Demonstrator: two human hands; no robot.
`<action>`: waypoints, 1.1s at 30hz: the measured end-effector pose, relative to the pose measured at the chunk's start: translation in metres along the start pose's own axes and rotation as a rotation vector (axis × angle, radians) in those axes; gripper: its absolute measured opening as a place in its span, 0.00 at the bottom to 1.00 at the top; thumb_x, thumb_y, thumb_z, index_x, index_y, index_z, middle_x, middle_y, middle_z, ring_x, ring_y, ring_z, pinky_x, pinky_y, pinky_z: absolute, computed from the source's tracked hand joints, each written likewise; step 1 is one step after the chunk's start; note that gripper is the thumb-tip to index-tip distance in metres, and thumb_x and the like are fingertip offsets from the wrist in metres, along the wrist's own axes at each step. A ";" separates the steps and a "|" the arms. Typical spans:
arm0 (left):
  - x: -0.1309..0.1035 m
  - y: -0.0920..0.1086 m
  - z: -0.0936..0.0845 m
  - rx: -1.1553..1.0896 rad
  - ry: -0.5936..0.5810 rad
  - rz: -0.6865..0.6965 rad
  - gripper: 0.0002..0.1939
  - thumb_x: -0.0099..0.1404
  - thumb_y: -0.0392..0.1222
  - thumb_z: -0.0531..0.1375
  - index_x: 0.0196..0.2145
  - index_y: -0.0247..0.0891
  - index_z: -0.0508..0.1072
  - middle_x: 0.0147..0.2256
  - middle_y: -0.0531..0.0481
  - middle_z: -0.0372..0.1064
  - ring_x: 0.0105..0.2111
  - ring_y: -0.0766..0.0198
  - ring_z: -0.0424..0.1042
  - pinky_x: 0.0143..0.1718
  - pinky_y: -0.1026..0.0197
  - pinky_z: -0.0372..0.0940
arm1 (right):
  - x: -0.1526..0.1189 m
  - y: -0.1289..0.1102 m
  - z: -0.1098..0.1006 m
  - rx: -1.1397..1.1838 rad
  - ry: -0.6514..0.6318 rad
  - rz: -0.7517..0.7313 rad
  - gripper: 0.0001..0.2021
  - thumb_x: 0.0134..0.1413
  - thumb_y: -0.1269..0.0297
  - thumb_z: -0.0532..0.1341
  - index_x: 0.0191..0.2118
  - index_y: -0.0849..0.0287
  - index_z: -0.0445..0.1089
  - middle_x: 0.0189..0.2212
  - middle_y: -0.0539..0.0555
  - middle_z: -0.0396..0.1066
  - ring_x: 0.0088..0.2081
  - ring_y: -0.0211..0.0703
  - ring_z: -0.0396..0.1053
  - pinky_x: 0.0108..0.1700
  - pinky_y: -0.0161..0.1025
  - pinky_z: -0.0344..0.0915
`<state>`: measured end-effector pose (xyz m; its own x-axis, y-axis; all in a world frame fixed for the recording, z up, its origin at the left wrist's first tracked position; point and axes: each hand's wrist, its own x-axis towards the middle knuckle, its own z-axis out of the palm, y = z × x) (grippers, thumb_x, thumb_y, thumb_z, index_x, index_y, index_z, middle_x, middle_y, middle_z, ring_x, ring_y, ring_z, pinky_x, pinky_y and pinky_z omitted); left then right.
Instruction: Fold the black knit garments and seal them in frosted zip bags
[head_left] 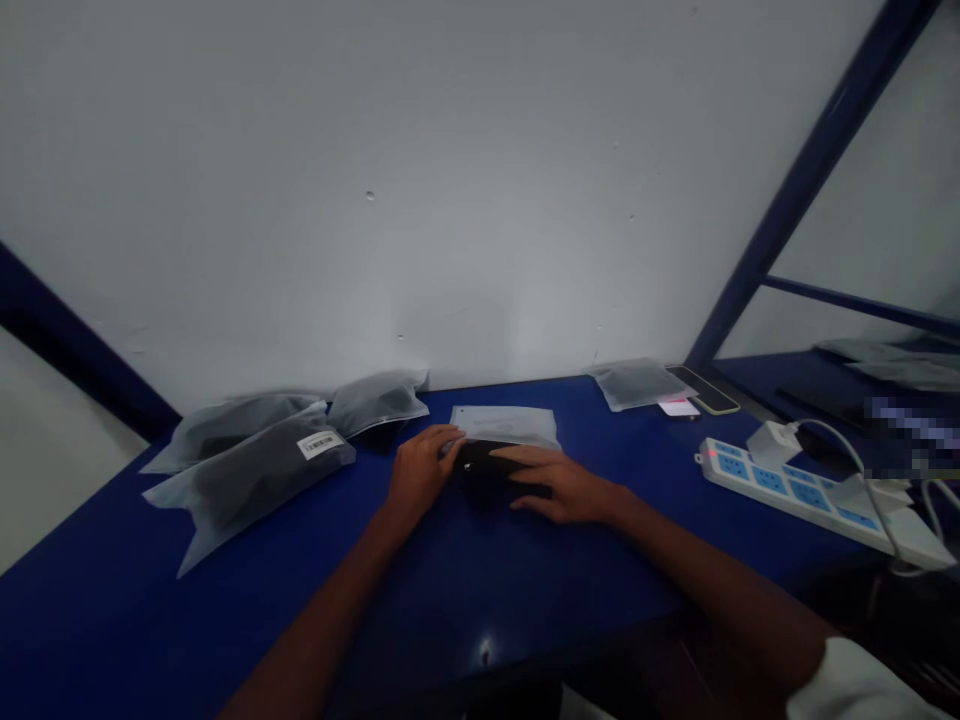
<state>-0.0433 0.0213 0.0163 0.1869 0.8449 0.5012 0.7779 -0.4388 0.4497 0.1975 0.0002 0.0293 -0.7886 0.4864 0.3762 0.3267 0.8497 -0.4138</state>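
Observation:
A frosted plastic bag [510, 424] lies flat on the blue table in front of me, with a small dark hole near its far left corner. At its near edge is a black item [480, 466], partly covered by my fingers; its kind cannot be made out. My left hand [426, 466] has thumb and fingers closed on the left near corner of the bag, beside the black item. My right hand [559, 484] rests over the black item's right end, palm down, with its fingers stretched out and slightly apart.
Filled frosted bags [259, 470] lie on the left, one with a barcode label [319, 443]. Another bag [641, 383] and a phone [705, 390] are at the back right. A power strip [787, 495] with plugged chargers and white cables lies right. A white wall [480, 200] stands behind.

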 end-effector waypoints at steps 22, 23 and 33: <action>-0.001 0.016 -0.001 0.005 0.055 -0.095 0.13 0.62 0.45 0.55 0.37 0.39 0.78 0.43 0.43 0.72 0.48 0.51 0.66 0.51 0.45 0.60 | 0.001 0.010 -0.025 0.784 0.569 0.407 0.30 0.56 0.52 0.57 0.63 0.50 0.54 0.56 0.55 0.65 0.57 0.50 0.63 0.57 0.52 0.61; -0.001 0.017 -0.002 -0.049 0.060 -0.122 0.15 0.63 0.47 0.54 0.39 0.38 0.77 0.42 0.43 0.72 0.46 0.52 0.67 0.50 0.48 0.61 | 0.001 0.010 -0.025 0.761 0.558 0.396 0.34 0.54 0.54 0.60 0.65 0.49 0.50 0.57 0.56 0.64 0.56 0.49 0.63 0.56 0.51 0.63; 0.006 0.013 -0.004 -0.766 -0.198 -0.687 0.37 0.53 0.70 0.54 0.44 0.33 0.71 0.35 0.45 0.75 0.34 0.56 0.74 0.36 0.57 0.66 | 0.004 -0.009 0.005 0.349 0.232 0.353 0.50 0.41 0.50 0.69 0.66 0.51 0.42 0.52 0.59 0.61 0.50 0.48 0.65 0.50 0.48 0.67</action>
<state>-0.0344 0.0198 0.0276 -0.0029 0.9904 -0.1384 0.1792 0.1367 0.9743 0.1889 -0.0060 0.0306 -0.5137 0.7955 0.3215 0.3272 0.5280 -0.7837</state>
